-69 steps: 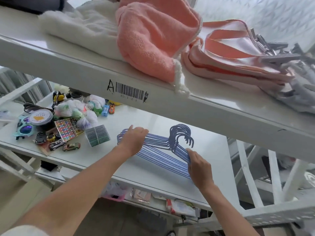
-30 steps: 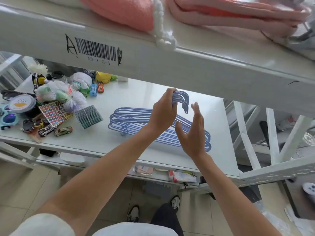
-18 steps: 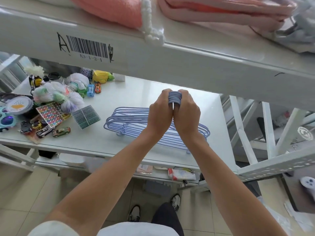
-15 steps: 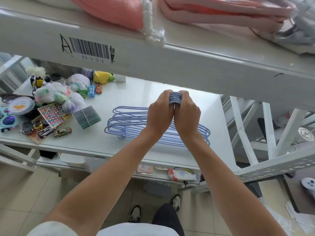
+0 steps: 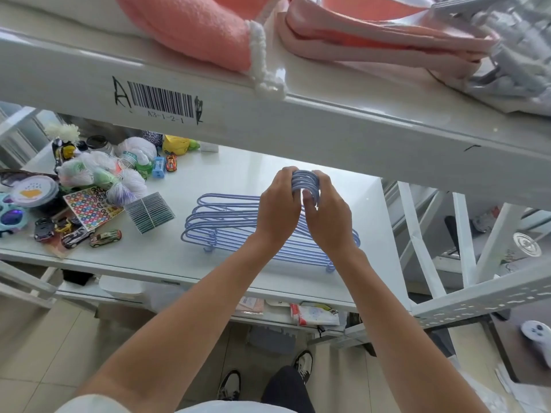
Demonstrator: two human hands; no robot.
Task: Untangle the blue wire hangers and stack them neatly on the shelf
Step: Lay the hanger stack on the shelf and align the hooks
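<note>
Hangers: the blue wire hangers (image 5: 238,225) sit as one bundle on the white shelf (image 5: 238,272), bodies fanned in rough layers, hooks gathered at the top.
Hooks: the bunched hooks (image 5: 304,181) are pinched tight between both hands, lifted a little off the shelf.
Left hand: the left hand (image 5: 277,210) is closed around the hooks from the left side.
Right hand: the right hand (image 5: 328,216) is curled on the hooks from the right, thumb tucked against them.
Progress: looks well along, I'd say; no hanger lies stray or visibly snagged, but the left ends are splayed, not flush.
Left to do: square the bundle and lay it down flat.
Neighbours: toy cars (image 5: 76,234) and a sticker sheet (image 5: 89,207) lie well apart to the left.
Above: pink towels (image 5: 190,25) rest on the upper shelf.
</note>
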